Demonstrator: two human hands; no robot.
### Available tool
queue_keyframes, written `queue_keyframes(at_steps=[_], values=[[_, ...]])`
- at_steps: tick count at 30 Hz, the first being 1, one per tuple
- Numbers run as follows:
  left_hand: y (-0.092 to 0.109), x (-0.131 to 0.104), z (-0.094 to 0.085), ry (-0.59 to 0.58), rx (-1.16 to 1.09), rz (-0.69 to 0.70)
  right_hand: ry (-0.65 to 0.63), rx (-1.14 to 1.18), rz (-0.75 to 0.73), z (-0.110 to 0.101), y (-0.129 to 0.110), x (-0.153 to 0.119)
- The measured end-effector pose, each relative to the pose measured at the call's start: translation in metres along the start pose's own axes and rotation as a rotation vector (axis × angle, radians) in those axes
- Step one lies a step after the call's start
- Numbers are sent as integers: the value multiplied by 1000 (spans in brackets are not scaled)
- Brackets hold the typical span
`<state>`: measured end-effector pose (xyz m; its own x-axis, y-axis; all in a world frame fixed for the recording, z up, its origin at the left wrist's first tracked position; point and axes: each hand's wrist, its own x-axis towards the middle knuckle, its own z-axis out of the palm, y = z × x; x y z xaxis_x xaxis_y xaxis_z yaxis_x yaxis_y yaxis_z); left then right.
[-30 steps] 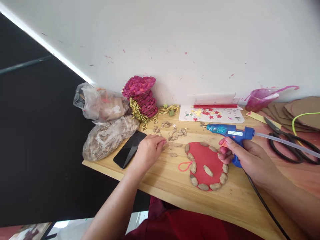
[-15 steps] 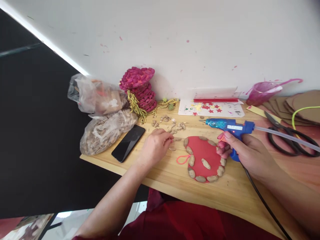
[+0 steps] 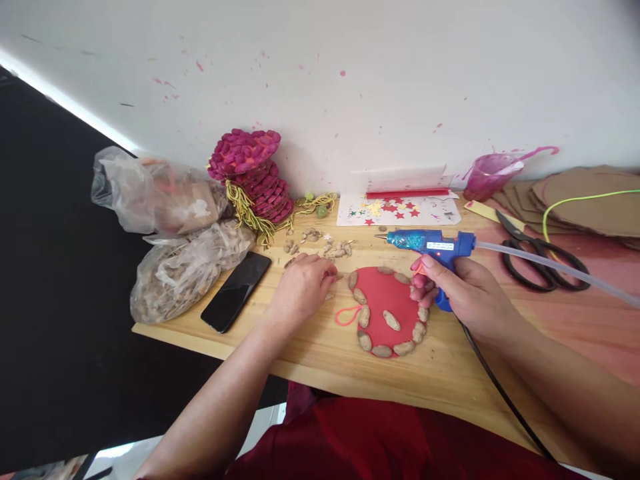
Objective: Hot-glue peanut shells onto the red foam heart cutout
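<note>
My right hand [image 3: 467,287] is wrapped round a blue hot glue gun [image 3: 425,243], its nozzle pointing left above the table. A bit of orange shows by the thumb tip. Below the gun lies a red heart-shaped piece [image 3: 385,297] edged with peanuts, an orange cord loop [image 3: 346,316] at its notch. One loose-looking peanut [image 3: 391,321] rests on its middle. My left hand [image 3: 303,287] is on the table left of the heart, fingers curled together beside small peanuts [image 3: 337,249]; what the fingertips hold, if anything, is hidden.
A black phone [image 3: 236,292] and plastic bags [image 3: 187,267] lie at the left. Behind stand stacked magenta peanut-covered pieces [image 3: 255,177] and a paper with stars [image 3: 345,213]. At the right are scissors [image 3: 530,263], a stained cup [image 3: 487,177] and cardboard [image 3: 585,200].
The view has shifted, so the scene sits further left. My right hand still holds the glue gun above the heart, and my left hand stays low by the small peanuts with fingers curled.
</note>
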<state>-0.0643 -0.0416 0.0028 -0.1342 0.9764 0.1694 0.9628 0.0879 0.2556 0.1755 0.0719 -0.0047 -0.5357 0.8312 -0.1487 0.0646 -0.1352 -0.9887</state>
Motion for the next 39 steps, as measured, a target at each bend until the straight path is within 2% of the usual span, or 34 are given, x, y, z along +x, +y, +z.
queue_keyframes(at_steps=[4,9,15,25,28,34,39], values=[[3,3,-3,11,-25,-14,6,55,12,1,0,1],[24,18,-10,33,-91,-21,32,97,33,2,-2,1],[46,37,-4,-61,11,31,28,99,43,1,-1,2],[46,39,5,-91,41,57,20,105,36,0,0,2],[45,38,1,-94,3,40,21,108,39,0,-1,1],[28,39,-15,-1,-22,-73,19,116,41,0,-2,2],[26,38,-14,4,-44,-13,17,114,38,-1,-1,3]])
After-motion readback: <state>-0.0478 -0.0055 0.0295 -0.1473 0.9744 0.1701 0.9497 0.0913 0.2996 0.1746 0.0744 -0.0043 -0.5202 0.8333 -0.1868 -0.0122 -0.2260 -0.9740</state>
